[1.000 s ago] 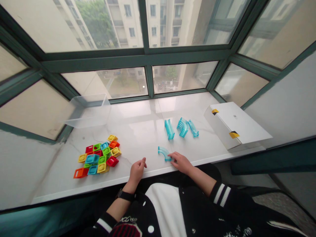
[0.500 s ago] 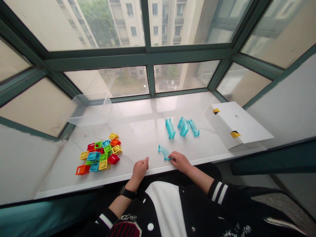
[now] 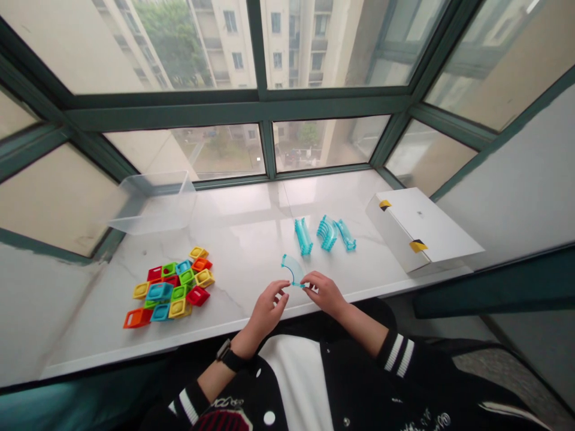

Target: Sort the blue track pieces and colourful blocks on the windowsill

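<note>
A curved, see-through blue track piece [image 3: 294, 269] is tilted up near the front of the white sill. The fingers of my right hand [image 3: 325, 293] pinch its lower right end. My left hand [image 3: 268, 309] is at the piece's lower left end, thumb and fingers apart; whether a fingertip touches it I cannot make out. Behind it lie more blue track pieces: a straight stack [image 3: 303, 236], a curved stack [image 3: 327, 233] and a narrow piece [image 3: 346, 234] at the right.
Several coloured plastic blocks [image 3: 178, 293] lie in a cluster at the left. A clear plastic bin [image 3: 155, 209] stands behind them by the window. A white box [image 3: 426, 230] with yellow-black tabs stands on the right. The sill's front edge [image 3: 215, 331] runs close to my body.
My left hand has moved right and forward to the curved track piece, its fingers spreading. The piece, in my right hand, has been tilted up. The whole view has shifted slightly.
</note>
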Tool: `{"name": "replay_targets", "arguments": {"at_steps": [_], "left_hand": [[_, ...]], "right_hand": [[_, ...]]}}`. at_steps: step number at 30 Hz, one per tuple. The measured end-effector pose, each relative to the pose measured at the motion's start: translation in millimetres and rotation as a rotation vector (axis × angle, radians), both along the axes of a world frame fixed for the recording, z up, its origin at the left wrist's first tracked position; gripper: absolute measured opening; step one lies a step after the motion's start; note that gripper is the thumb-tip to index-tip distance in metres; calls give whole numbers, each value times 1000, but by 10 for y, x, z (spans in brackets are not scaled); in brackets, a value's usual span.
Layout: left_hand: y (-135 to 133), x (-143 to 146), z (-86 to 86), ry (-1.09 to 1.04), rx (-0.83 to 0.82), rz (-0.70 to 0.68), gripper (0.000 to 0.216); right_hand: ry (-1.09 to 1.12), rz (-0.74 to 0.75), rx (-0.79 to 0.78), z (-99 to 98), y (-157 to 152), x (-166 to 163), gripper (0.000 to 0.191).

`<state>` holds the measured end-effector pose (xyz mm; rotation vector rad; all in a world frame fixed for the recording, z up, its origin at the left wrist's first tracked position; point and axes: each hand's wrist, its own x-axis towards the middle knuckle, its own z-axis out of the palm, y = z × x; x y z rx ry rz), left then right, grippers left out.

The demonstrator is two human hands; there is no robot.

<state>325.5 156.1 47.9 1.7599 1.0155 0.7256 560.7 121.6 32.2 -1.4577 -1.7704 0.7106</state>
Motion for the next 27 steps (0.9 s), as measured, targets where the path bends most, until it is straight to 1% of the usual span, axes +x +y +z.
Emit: {"name": "replay_targets", "arguments": {"at_steps": [5, 9, 14, 17, 22, 27], "left_hand": [[28, 136, 125, -40, -3, -27, 35], [73, 315, 180, -94, 3, -74, 35], [188, 684, 244, -151, 18, -185, 37], [302, 944, 273, -174, -10, -212, 39], [542, 1336, 260, -226, -37, -239, 47], [794, 1632, 174, -279, -128, -203, 49]], "right_hand": [[17, -45, 49, 115, 15, 71, 15], [39, -105, 111, 186, 33, 232, 16], [28, -226, 171, 264, 84, 525, 17], [-3, -292, 189, 328, 151, 721, 18], [-64, -354, 225, 431, 360, 1021, 19], [-106, -391, 201, 414, 638, 1224, 20]]}}
